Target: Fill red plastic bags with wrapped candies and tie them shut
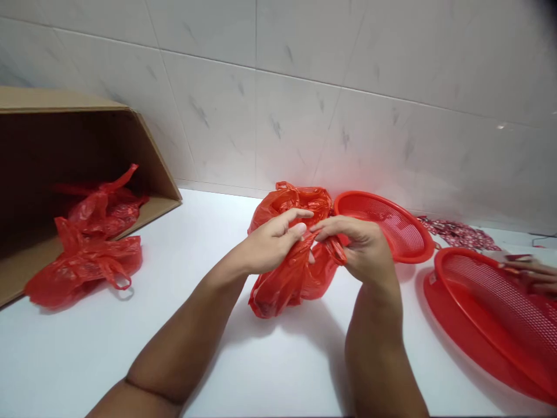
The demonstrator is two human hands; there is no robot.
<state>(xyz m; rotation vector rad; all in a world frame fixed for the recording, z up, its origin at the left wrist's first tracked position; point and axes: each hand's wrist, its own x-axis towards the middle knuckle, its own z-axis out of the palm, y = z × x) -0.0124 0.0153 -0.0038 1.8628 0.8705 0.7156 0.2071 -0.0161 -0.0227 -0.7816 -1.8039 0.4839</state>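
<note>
A red plastic bag (282, 284) is between my hands, its upper part gathered and twisted. My right hand (363, 247) is closed on the bag's top and a loop handle, fingers bent inward. My left hand (274, 238) is at the bag's neck from the other side. Its thumb and forefinger are apart, while the other fingers go behind the plastic, with a fingertip showing past it. Right behind my hands sits a second red plastic bag (287, 200), its handles up. What the bags contain cannot be made out.
At left, an open cardboard box (154, 157) lies on its side, with red bags (82, 273) in and before it. Red mesh baskets (461, 313) stand at right; another person's hand (533, 273) reaches over one. Patterned red cloth (465, 234) lies by the tiled wall (296, 116).
</note>
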